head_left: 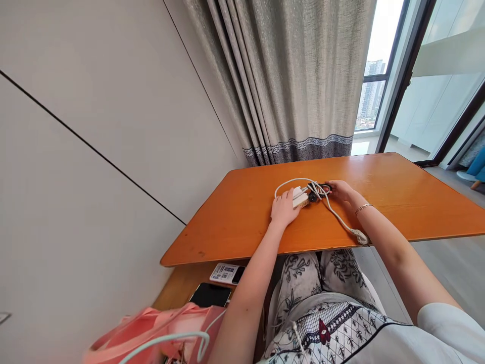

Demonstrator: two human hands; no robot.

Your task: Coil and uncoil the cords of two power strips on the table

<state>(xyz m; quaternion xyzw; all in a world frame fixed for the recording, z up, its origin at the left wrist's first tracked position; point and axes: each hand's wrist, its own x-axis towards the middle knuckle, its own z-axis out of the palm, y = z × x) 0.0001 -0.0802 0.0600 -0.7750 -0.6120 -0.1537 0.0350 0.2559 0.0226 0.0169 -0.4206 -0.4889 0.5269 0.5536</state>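
Window [367,98]: daylight source, upper right, its sky [384,30] blown out to white
Tabletop [227,212]: evenly lit, pale sheen near the far edge
Wall [76,202]: softly shaded
Pink bag [151,331]: slightly blurred
Frame edges: wide-angle stretching

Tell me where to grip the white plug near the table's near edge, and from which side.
Probably pinch the white plug by its thick body, coming from above and the near side. It lies at the near edge of the table, its thinner cord leading off the far end and the right forearm close on its right.
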